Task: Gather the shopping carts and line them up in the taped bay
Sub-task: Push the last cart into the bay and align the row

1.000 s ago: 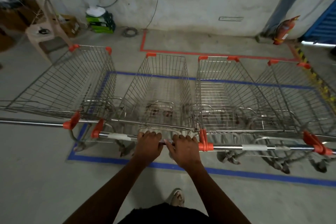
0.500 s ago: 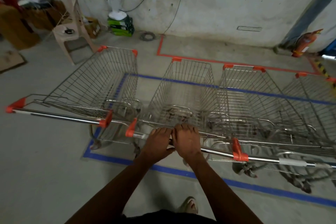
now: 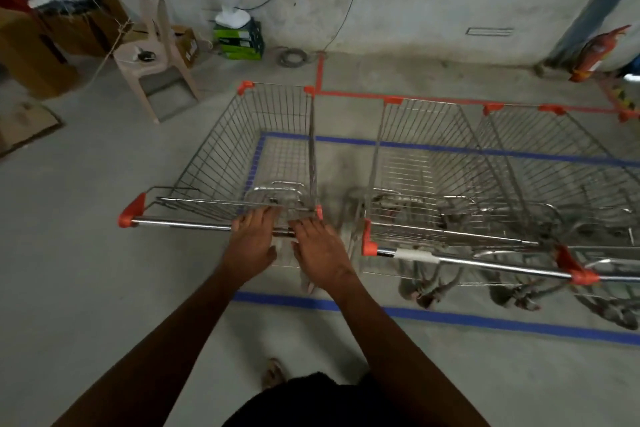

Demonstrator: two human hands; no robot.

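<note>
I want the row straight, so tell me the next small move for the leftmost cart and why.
Probably nudge the leftmost cart rightward. Both hands, left hand and right hand, are at its handle bar, and its left side overhangs the blue tape while a gap separates it from the next cart.

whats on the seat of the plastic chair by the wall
A small dark object lies on the plastic chair seat; it is too blurred to identify. Nothing else shows on the seat.
</note>
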